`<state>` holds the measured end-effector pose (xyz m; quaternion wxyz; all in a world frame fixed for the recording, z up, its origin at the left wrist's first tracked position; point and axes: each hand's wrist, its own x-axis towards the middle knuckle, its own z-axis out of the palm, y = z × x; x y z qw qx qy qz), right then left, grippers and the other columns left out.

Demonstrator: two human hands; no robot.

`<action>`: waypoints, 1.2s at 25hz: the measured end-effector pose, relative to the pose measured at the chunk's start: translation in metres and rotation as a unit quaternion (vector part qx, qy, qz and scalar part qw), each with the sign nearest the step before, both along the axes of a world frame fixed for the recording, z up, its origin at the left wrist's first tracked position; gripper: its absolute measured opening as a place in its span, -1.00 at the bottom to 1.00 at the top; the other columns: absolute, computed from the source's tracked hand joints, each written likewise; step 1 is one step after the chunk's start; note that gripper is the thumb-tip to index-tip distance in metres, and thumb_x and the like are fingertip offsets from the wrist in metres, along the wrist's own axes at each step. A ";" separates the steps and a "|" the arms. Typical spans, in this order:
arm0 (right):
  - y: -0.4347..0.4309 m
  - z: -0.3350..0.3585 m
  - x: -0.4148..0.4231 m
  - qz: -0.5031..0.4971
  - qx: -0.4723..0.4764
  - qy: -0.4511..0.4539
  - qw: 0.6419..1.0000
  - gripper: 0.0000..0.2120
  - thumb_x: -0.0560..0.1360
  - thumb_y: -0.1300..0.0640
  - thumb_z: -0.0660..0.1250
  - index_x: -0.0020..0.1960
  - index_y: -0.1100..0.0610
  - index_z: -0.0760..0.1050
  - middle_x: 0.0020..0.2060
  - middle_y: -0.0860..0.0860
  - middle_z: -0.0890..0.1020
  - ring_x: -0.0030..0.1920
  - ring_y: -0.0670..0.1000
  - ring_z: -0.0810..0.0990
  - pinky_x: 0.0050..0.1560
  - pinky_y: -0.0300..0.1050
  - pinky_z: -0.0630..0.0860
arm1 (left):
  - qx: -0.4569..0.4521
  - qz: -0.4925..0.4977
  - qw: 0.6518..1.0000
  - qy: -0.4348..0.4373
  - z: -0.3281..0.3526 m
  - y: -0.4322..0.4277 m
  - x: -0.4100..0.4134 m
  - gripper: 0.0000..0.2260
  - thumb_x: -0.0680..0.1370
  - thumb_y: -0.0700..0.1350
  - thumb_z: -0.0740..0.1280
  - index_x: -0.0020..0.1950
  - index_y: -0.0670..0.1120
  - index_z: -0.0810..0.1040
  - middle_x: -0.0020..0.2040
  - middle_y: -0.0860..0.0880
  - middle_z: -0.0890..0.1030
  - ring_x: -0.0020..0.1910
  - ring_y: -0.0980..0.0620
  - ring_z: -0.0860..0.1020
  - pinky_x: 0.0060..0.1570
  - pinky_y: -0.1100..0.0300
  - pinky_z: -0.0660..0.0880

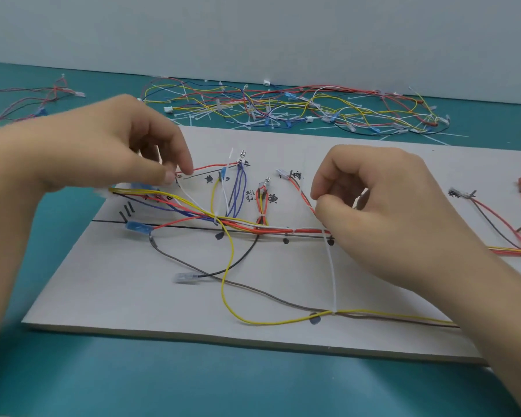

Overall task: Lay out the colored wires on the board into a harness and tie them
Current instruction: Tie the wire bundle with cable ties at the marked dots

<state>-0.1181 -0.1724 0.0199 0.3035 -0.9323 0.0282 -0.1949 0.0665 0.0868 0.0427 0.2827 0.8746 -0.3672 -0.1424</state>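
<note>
A white board [133, 296] with drawn lines and labels lies on the teal table. A bundle of red, yellow, blue and white wires [247, 225] runs along its main line, bound by white cable ties. My left hand [103, 152] pinches the end of a red wire [211, 167] at the board's upper left. My right hand [382, 212] pinches a red and brown branch wire [303, 192] just above the bundle, beside a long white cable tie [331, 272]. A loose yellow wire [226, 266] and a brown wire [265, 293] loop across the board's front, tied together at the tie's lower end.
A tangled heap of spare colored wires and white cable ties [283, 106] lies behind the board by the wall. A smaller wire bunch [36, 100] sits at far left. More tied red and brown branches [500, 224] stand at the board's right end.
</note>
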 end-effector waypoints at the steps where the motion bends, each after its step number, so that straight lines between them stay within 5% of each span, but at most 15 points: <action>1: 0.000 0.000 0.000 0.002 0.001 0.000 1.000 -0.88 0.37 0.22 0.33 -0.26 0.01 0.55 -0.41 -0.04 0.58 -0.35 -0.11 0.51 -0.37 -0.31 0.41 | 0.014 -0.006 1.000 0.007 0.001 0.002 -0.002 -0.77 0.33 0.16 0.45 -0.05 0.20 0.73 -0.30 -0.03 0.66 -0.41 0.16 0.47 -0.35 0.23 0.42; 5: 0.000 0.000 0.000 0.001 0.000 -0.001 1.000 -0.89 0.35 0.18 0.30 -0.26 0.00 0.55 -0.41 -0.04 0.59 -0.31 -0.07 0.53 -0.35 -0.25 0.43 | 0.075 -0.034 0.996 0.012 0.008 -0.002 -0.016 -0.57 0.26 0.49 0.35 -0.05 0.29 0.72 -0.30 0.15 0.61 -0.43 0.21 0.44 -0.37 0.23 0.41; 9: 0.001 0.000 -0.001 0.010 0.004 0.000 1.000 -0.89 0.36 0.18 0.30 -0.25 0.00 0.55 -0.40 -0.03 0.59 -0.34 -0.09 0.53 -0.37 -0.29 0.42 | 0.151 -0.072 0.986 0.004 0.006 -0.011 -0.030 -0.39 0.04 0.64 0.38 -0.05 0.36 0.68 -0.02 0.30 0.54 -0.04 0.24 0.48 -0.02 0.06 0.48; 13: 0.001 -0.001 -0.001 0.018 -0.001 0.002 1.000 -0.87 0.37 0.23 0.33 -0.25 0.00 0.55 -0.41 -0.04 0.59 -0.36 -0.11 0.52 -0.37 -0.33 0.41 | 0.192 -0.077 0.976 -0.066 0.000 -0.022 -0.035 -0.51 0.16 0.56 0.30 -0.07 0.33 0.62 0.04 0.34 0.50 -0.03 0.27 0.51 -0.02 0.04 0.44; 16: 0.002 -0.001 -0.001 0.023 0.003 0.005 1.000 -0.89 0.36 0.19 0.31 -0.25 0.01 0.55 -0.41 -0.05 0.58 -0.36 -0.10 0.51 -0.39 -0.33 0.39 | 0.176 -0.075 0.978 -0.086 -0.001 -0.023 -0.033 -0.53 0.26 0.49 0.28 -0.10 0.19 0.63 -0.14 0.14 0.61 -0.11 0.04 0.60 -0.03 -0.04 0.53; 17: 0.002 -0.001 -0.002 0.023 0.005 0.005 1.000 -0.90 0.35 0.17 0.30 -0.25 0.01 0.55 -0.41 -0.05 0.58 -0.36 -0.09 0.52 -0.39 -0.33 0.39 | 0.152 -0.072 0.982 -0.085 0.000 -0.024 -0.034 -0.54 0.28 0.46 0.31 -0.15 0.11 0.62 -0.28 0.07 0.58 -0.26 0.00 0.57 -0.14 0.04 0.56; 19: 0.003 -0.001 -0.001 0.027 0.007 0.015 0.999 -0.92 0.35 0.15 0.29 -0.24 0.00 0.55 -0.40 -0.05 0.58 -0.37 -0.11 0.51 -0.39 -0.32 0.38 | 0.052 -0.073 0.992 -0.089 0.002 -0.029 -0.037 -0.56 0.34 0.31 0.38 -0.32 -0.08 0.47 -0.49 0.04 0.34 -0.47 0.03 0.30 -0.44 0.18 0.32; 21: 0.005 -0.003 -0.001 0.033 0.006 0.033 0.999 -0.95 0.41 0.10 0.33 -0.23 0.00 0.55 -0.38 -0.06 0.58 -0.36 -0.13 0.50 -0.37 -0.32 0.35 | -0.008 -0.081 0.992 -0.092 0.006 -0.035 -0.043 -0.56 0.39 0.15 0.43 -0.38 -0.12 0.30 -0.47 0.01 0.18 -0.45 0.05 0.17 -0.47 0.09 0.14; 26: 0.007 -0.005 -0.001 0.031 -0.042 0.095 0.994 -0.72 0.35 -0.28 0.32 -0.12 -0.10 0.50 -0.17 -0.16 0.55 -0.14 -0.20 0.50 -0.20 -0.23 0.38 | -0.089 -0.061 0.985 -0.133 0.003 -0.046 -0.053 -0.60 0.44 -0.13 0.42 -0.40 -0.13 0.21 -0.42 -0.05 0.15 -0.41 0.09 0.13 -0.44 0.21 0.08; 30: 0.008 -0.005 -0.002 0.060 -0.113 0.141 0.982 -0.82 0.47 -0.14 0.42 -0.16 -0.07 0.52 -0.13 -0.13 0.48 -0.07 -0.08 0.45 -0.04 -0.03 0.46 | -0.141 -0.057 0.972 -0.179 -0.003 -0.055 -0.060 -0.64 0.44 -0.27 0.39 -0.38 -0.17 0.21 -0.35 -0.11 0.17 -0.36 0.10 0.11 -0.40 0.21 0.06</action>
